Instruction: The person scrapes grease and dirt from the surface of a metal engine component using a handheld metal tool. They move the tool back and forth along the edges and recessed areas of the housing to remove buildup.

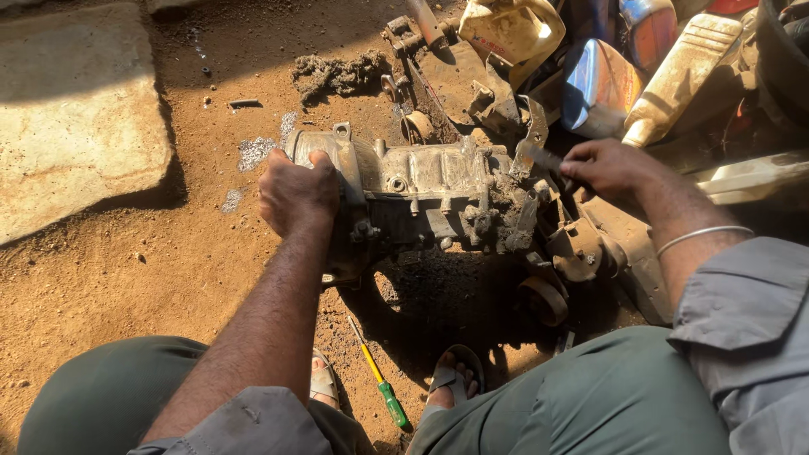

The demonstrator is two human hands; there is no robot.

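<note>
A dirty grey metal engine casing (421, 190) lies on the dirt ground in front of me, caked with grease and mud at its right end. My left hand (295, 190) grips the casing's left end, fingers curled over its top edge. My right hand (611, 167) is closed on a thin dark tool (539, 156) whose tip rests at the grimy right end of the casing. A silver bangle (704, 236) circles my right wrist.
A screwdriver with a yellow shaft and green handle (379, 377) lies on the ground between my sandalled feet. Plastic oil jugs (678, 80), a shiny blue part (598, 84) and other metal parts crowd the upper right. A concrete slab (76, 109) sits upper left.
</note>
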